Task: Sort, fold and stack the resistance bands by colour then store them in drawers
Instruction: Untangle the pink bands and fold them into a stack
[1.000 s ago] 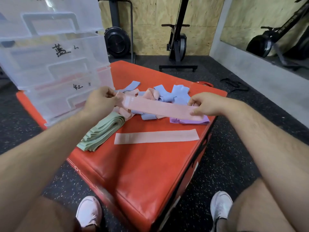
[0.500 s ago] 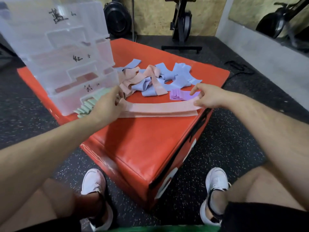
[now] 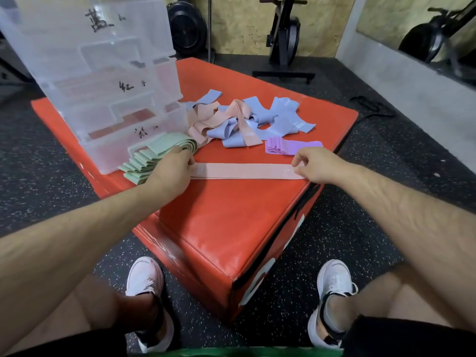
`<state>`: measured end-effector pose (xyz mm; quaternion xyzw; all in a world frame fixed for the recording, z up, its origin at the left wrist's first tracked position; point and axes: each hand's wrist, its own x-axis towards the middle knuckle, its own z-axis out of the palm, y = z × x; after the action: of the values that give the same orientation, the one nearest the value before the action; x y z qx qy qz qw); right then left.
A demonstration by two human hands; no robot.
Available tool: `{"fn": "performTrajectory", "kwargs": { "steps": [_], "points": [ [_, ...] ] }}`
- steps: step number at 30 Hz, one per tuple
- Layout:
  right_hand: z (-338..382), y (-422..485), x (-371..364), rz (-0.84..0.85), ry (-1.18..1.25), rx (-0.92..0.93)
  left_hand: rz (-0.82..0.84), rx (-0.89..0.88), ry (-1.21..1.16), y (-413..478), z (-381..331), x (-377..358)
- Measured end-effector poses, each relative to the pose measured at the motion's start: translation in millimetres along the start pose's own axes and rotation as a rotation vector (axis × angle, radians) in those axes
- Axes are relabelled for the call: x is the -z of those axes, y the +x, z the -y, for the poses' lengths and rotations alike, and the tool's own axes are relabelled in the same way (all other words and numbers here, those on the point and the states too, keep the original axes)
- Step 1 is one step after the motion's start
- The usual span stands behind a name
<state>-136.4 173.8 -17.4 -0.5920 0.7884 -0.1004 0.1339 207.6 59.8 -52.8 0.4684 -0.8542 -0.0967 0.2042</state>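
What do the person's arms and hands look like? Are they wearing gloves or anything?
No gloves. The left hand and right hand are bare, with no rings or watch showing. The left forearm and right forearm are bare too, a bit hairy, with no sleeves in view. Lower down are black shorts and white trainers.
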Motion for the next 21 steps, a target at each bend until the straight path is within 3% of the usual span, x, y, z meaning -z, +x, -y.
{"fn": "performTrajectory", "kwargs": {
  "steps": [3,6,10,14,21],
  "points": [
    [-2,3,-1,0.008,0.005,0.004,0.021,-0.007,0.077,-1,1,-3],
    [-4,3,5,0.083,-0.116,0.048,0.0,-0.141,0.227,-4,-1,-3],
    [-1,-3,13,0.179,-0.218,0.158,0.087,-0.274,0.138,-4,-3,-2],
    [-1,-4,12,0.191,-0.202,0.201,0.162,-0.296,0.059,0,-7,-3],
    [-1,-6,9,0.185,-0.273,0.221,0.156,-0.347,0.008,5,-4,-7]
  ]
}}
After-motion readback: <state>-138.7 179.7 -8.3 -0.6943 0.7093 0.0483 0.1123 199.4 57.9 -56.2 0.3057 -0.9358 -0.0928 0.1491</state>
